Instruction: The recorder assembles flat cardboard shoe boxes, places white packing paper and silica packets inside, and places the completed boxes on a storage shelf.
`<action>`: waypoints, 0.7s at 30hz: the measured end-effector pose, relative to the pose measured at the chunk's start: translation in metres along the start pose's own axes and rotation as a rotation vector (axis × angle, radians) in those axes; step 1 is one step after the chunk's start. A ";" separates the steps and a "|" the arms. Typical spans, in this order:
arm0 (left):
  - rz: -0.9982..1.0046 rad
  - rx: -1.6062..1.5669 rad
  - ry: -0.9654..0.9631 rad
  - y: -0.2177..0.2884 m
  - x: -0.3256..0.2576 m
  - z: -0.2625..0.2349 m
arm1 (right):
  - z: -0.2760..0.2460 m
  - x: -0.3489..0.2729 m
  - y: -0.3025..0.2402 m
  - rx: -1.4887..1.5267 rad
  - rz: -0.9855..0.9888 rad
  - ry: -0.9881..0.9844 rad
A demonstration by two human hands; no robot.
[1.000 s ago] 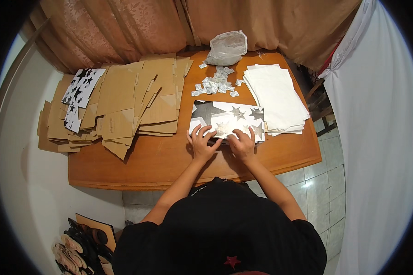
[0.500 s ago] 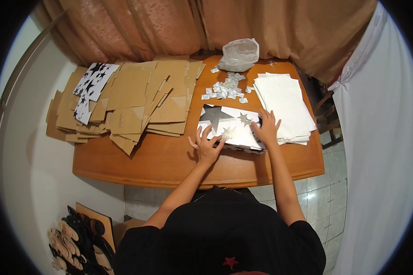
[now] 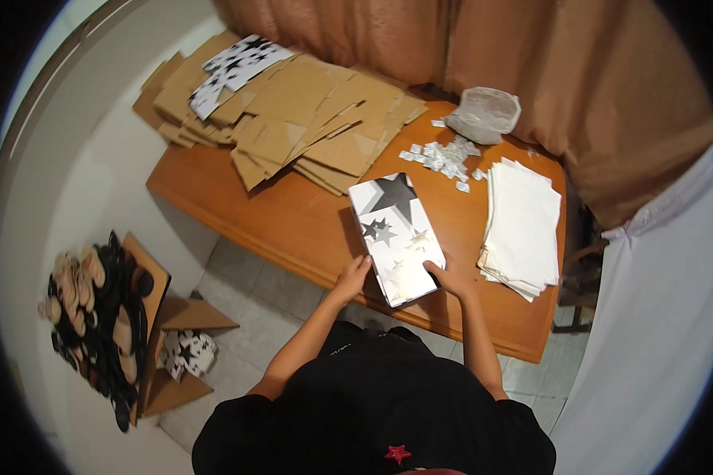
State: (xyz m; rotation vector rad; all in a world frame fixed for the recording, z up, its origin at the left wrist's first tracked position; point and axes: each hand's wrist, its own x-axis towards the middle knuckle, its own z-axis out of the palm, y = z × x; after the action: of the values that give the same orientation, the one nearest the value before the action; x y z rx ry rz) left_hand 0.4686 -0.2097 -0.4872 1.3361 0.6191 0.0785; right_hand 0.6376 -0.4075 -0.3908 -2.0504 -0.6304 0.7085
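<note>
A closed white box [image 3: 400, 249] printed with black and grey stars is held between my two hands, above the front edge of the wooden table. My left hand [image 3: 352, 279] grips its left long side near the close end. On the opposite side, my right hand [image 3: 451, 277] holds it with the thumb over the top edge. The fingers beneath the box are hidden. Beyond the box lie several small clear sachets [image 3: 444, 158], beside an open plastic bag [image 3: 483, 113]. A stack of white paper sheets [image 3: 521, 226] lies to the right.
Flattened brown cardboard boxes [image 3: 309, 103] cover the table's left part, with a star-printed piece [image 3: 242, 67] on top. At the lower left, many shoes [image 3: 95, 309] lie by an open carton [image 3: 186, 392] holding a star-printed box [image 3: 188, 352]. Curtains [image 3: 562, 71] hang behind.
Both hands have picked the box up from the table, turned it lengthwise and brought it closer to me. My view has swung left, bringing the open carton on the floor into sight.
</note>
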 end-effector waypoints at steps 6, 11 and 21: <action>0.073 -0.183 0.175 0.027 -0.062 0.012 | 0.050 -0.027 -0.003 0.309 -0.181 -0.135; 0.078 -0.401 0.195 0.011 -0.100 -0.040 | 0.108 -0.044 0.008 0.325 -0.359 -0.262; 0.573 -0.250 0.578 0.088 -0.272 -0.190 | 0.260 -0.051 -0.158 0.228 -0.973 -0.499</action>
State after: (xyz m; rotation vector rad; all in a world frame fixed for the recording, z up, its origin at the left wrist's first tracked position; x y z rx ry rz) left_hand 0.1783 -0.1279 -0.3230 1.2073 0.6588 1.0034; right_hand 0.3973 -0.2161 -0.3679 -1.1162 -1.5885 0.6347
